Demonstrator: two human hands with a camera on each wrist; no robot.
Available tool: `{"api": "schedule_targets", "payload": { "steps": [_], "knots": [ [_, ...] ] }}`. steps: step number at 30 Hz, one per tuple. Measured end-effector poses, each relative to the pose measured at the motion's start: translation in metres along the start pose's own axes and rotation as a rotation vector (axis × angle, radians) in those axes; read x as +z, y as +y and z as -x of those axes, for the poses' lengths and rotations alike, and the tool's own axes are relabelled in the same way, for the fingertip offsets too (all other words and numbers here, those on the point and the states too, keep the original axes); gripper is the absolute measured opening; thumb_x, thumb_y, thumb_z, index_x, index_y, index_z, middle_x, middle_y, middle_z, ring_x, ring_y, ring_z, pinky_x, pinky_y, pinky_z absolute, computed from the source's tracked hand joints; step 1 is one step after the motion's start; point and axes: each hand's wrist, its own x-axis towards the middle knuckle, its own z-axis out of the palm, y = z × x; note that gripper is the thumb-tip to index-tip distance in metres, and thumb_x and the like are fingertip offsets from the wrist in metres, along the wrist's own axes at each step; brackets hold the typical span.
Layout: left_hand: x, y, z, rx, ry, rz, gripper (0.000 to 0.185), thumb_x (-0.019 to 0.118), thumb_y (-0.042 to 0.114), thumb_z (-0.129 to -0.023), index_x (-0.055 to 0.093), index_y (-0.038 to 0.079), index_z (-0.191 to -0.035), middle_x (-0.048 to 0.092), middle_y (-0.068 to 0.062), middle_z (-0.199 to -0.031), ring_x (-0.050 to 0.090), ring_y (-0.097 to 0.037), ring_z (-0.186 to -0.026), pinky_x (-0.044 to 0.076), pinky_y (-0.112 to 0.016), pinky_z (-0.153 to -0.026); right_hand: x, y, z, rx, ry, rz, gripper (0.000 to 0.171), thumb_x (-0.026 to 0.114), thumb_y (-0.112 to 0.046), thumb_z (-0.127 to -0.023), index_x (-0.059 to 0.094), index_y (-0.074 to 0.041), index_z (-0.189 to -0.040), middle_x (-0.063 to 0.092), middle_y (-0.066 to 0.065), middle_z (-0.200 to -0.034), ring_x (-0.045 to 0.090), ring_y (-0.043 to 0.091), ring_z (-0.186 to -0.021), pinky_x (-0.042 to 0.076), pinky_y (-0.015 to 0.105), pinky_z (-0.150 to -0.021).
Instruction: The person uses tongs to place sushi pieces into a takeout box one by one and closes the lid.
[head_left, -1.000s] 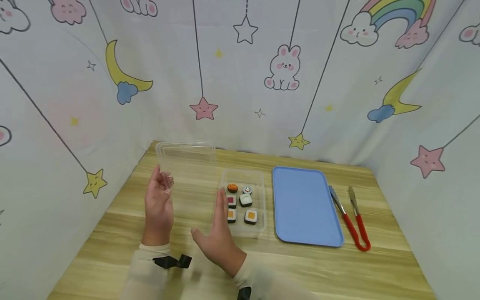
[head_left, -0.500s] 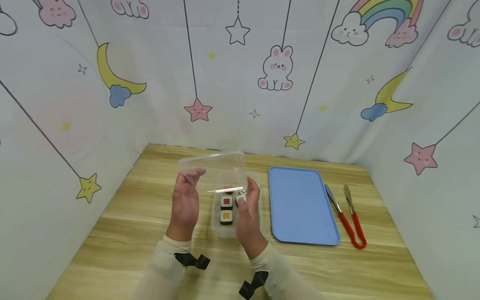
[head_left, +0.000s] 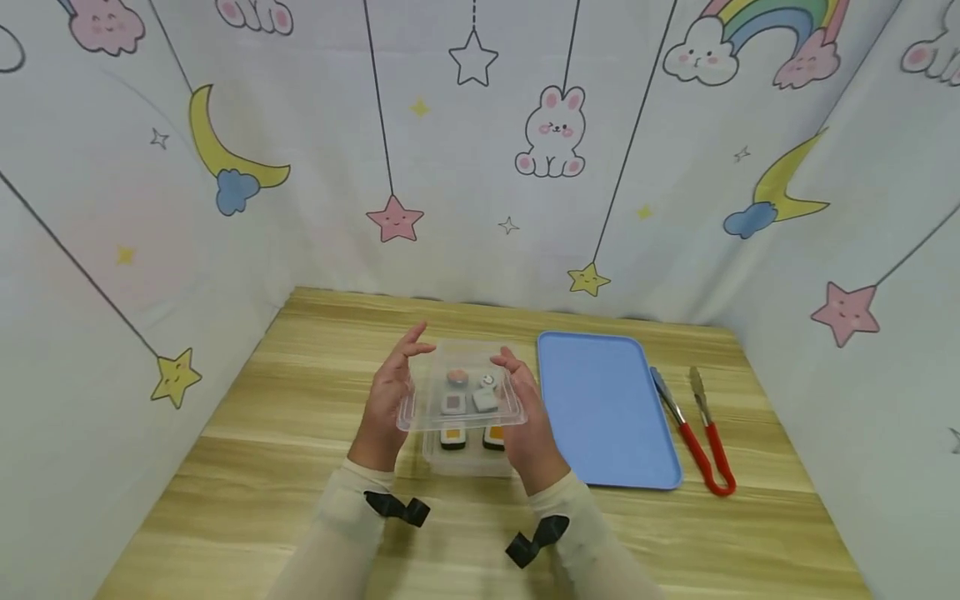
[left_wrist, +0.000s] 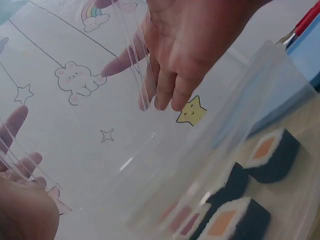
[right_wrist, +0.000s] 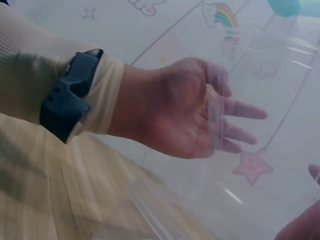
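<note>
A clear plastic lid (head_left: 461, 422) is held between both hands, tilted above a clear plastic box (head_left: 468, 464). My left hand (head_left: 384, 412) grips the lid's left side, its fingers reaching up past the edge. At the lid's right side, my right hand (head_left: 531, 425) grips it between thumb and fingers. Inside the box lie several sushi pieces; the front orange-centred sushi roll (head_left: 452, 437) shows uncovered, the back ones only through the lid. In the left wrist view, the lid (left_wrist: 130, 162) stands over dark-sided sushi rolls (left_wrist: 235, 220).
Right of the box lies a blue tray (head_left: 607, 408). Beyond it rest metal tongs with red handles (head_left: 705, 462), spread apart. A patterned white curtain (head_left: 465, 267) closes off the back and sides of the wooden table (head_left: 330, 358).
The lid has come from the back left to over the box and tipped toward me. My right hand has moved right and taken its right side; my left hand has moved right with it.
</note>
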Motion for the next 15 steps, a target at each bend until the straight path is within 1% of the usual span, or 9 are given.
{"api": "schedule_targets", "payload": {
  "steps": [1, 3, 5, 7, 9, 12, 15],
  "knots": [
    [-0.001, -0.002, 0.000, -0.004, -0.023, -0.014, 0.068, 0.034, -0.013, -0.078, 0.067, 0.020, -0.127, 0.015, -0.033, -0.166, -0.005, -0.046, -0.156, -0.016, -0.068, -0.117, -0.004, 0.000, -0.001, 0.011, -0.026, 0.006, 0.042, 0.038, -0.025, -0.107, 0.048, -0.011, -0.145, -0.002, 0.011, -0.174, -0.012, 0.029, -0.159, -0.006, 0.061, -0.123],
    [-0.004, -0.007, 0.000, -0.030, -0.055, -0.038, 0.082, 0.032, -0.017, -0.067, 0.063, 0.020, -0.134, 0.005, -0.031, -0.168, -0.013, -0.043, -0.156, -0.017, -0.071, -0.115, -0.012, 0.001, -0.005, 0.036, -0.067, 0.037, 0.054, 0.041, -0.014, -0.102, 0.038, -0.007, -0.156, -0.007, 0.007, -0.174, -0.015, 0.027, -0.158, -0.004, 0.062, -0.123],
    [-0.006, -0.011, 0.001, -0.071, -0.078, -0.055, 0.088, 0.033, -0.021, -0.064, 0.058, 0.015, -0.140, -0.003, -0.026, -0.171, -0.019, -0.040, -0.156, -0.015, -0.073, -0.114, -0.020, 0.002, -0.008, 0.054, -0.103, 0.096, 0.065, 0.043, -0.004, -0.098, 0.029, -0.006, -0.161, -0.009, 0.004, -0.174, -0.016, 0.025, -0.158, -0.002, 0.064, -0.123],
    [-0.007, -0.014, 0.004, -0.147, -0.093, -0.068, 0.090, 0.033, -0.023, -0.065, 0.052, 0.010, -0.147, -0.008, -0.015, -0.173, -0.022, -0.031, -0.157, -0.011, -0.071, -0.116, -0.028, 0.005, -0.010, 0.065, -0.131, 0.170, 0.070, 0.042, 0.003, -0.095, 0.026, -0.006, -0.162, -0.008, 0.002, -0.174, -0.015, 0.025, -0.158, 0.001, 0.067, -0.121],
    [-0.008, -0.017, 0.005, -0.219, -0.117, -0.086, 0.090, 0.034, -0.025, -0.068, 0.045, 0.005, -0.152, -0.012, -0.004, -0.174, -0.024, -0.024, -0.156, -0.005, -0.067, -0.118, -0.037, 0.008, -0.012, 0.067, -0.152, 0.227, 0.072, 0.042, 0.009, -0.092, 0.028, -0.007, -0.161, -0.006, 0.000, -0.174, -0.013, 0.023, -0.159, 0.004, 0.069, -0.119],
    [-0.009, -0.022, 0.005, -0.287, -0.148, -0.109, 0.083, 0.037, -0.027, -0.077, 0.040, 0.002, -0.154, -0.012, 0.007, -0.173, -0.024, -0.017, -0.156, 0.004, -0.063, -0.119, -0.047, 0.011, -0.014, 0.053, -0.179, 0.290, 0.072, 0.043, 0.014, -0.091, 0.034, -0.010, -0.158, -0.003, -0.001, -0.175, -0.009, 0.021, -0.159, 0.009, 0.068, -0.118],
    [-0.010, -0.026, 0.003, -0.316, -0.146, -0.107, 0.077, 0.040, -0.025, -0.082, 0.039, 0.002, -0.155, -0.009, 0.010, -0.173, -0.021, -0.015, -0.156, 0.005, -0.062, -0.120, -0.053, 0.012, -0.016, 0.019, -0.203, 0.367, 0.070, 0.046, 0.013, -0.092, 0.036, -0.012, -0.157, 0.000, -0.001, -0.175, -0.006, 0.022, -0.160, 0.011, 0.067, -0.119]
  ]
}}
